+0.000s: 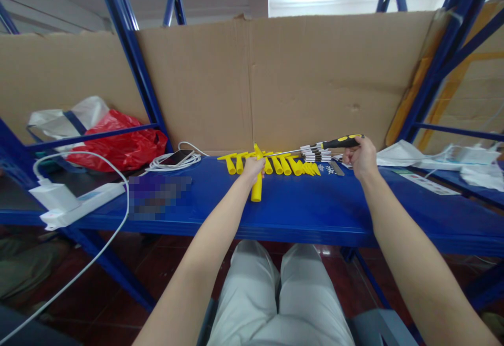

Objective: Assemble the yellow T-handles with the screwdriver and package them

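Observation:
My left hand is closed around a yellow T-shaped piece, whose thick end points down toward me over the blue shelf. In my right hand is a screwdriver with a black and yellow handle, held by the handle's end. Its long shaft points left and its tip reaches the yellow piece near my left fingers; whether they touch is too small to tell. Behind, several more yellow T-shaped pieces lie in a row. White and black items are stacked right of them, near small metal parts.
The blue shelf has a cardboard wall behind it. At left are a red bag, a coiled white cable and a power strip. White cloth-like material and a printed sheet lie at right.

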Action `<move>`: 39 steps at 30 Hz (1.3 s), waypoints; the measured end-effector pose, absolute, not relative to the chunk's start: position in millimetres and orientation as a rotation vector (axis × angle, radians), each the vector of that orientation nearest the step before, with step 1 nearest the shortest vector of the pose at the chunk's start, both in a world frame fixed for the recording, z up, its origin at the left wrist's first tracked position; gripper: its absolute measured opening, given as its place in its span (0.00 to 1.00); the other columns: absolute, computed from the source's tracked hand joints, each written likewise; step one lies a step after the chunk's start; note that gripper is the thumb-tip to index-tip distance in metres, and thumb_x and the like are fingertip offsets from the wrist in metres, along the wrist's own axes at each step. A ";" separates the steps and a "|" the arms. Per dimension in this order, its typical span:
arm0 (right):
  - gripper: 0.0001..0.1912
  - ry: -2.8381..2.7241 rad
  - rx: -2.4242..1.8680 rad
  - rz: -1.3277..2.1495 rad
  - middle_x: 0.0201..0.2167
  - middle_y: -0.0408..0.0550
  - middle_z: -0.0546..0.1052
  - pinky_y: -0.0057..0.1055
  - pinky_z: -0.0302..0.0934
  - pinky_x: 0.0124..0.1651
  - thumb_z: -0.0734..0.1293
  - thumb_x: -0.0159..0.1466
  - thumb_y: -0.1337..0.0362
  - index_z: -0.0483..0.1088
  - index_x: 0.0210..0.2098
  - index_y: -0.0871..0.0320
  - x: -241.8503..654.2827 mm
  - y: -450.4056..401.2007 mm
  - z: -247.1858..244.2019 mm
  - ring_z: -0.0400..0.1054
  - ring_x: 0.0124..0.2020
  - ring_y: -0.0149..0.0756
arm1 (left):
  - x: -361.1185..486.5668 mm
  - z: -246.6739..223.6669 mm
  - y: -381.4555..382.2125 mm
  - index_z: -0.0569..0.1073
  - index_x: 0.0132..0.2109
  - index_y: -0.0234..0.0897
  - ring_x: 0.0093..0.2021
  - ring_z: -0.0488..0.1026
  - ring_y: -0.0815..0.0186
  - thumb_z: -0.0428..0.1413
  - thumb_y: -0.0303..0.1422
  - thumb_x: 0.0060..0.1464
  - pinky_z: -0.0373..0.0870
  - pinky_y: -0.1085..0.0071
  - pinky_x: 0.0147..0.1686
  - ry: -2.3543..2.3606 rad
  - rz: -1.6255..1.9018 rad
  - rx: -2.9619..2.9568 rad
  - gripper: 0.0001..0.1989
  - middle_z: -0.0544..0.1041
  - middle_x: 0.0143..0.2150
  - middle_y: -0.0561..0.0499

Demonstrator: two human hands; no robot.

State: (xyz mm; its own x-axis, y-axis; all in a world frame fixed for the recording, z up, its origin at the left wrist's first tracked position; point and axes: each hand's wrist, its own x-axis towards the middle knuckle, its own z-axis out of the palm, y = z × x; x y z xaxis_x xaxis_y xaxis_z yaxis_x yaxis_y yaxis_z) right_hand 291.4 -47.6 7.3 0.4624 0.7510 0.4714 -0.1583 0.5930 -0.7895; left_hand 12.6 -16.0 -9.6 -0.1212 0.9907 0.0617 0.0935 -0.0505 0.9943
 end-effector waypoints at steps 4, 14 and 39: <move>0.14 -0.912 -0.808 0.578 0.11 0.33 0.63 0.24 0.44 0.09 0.70 0.54 0.54 0.62 0.30 0.53 289.1 -51.7 9.8 0.53 0.07 0.28 | 12.4 -10.1 -16.3 0.59 0.23 0.38 0.13 0.56 0.76 0.51 0.19 0.52 0.54 0.78 0.16 1.335 1.297 1.263 0.14 0.59 0.14 0.60; 0.22 -0.955 -0.870 0.547 0.10 0.33 0.64 0.21 0.46 0.09 0.72 0.55 0.46 0.60 0.28 0.54 290.4 -53.8 9.5 0.55 0.08 0.26 | 12.0 -10.8 -13.9 0.60 0.23 0.38 0.14 0.56 0.76 0.51 0.20 0.52 0.57 0.77 0.19 1.350 1.277 1.253 0.13 0.59 0.15 0.60; 0.22 -0.925 -1.064 0.432 0.11 0.35 0.62 0.26 0.49 0.12 0.66 0.59 0.42 0.56 0.28 0.51 287.4 -55.5 9.6 0.56 0.11 0.29 | 13.0 -11.3 -14.9 0.60 0.24 0.38 0.15 0.57 0.75 0.49 0.19 0.52 0.56 0.76 0.19 1.334 1.292 1.280 0.13 0.59 0.15 0.60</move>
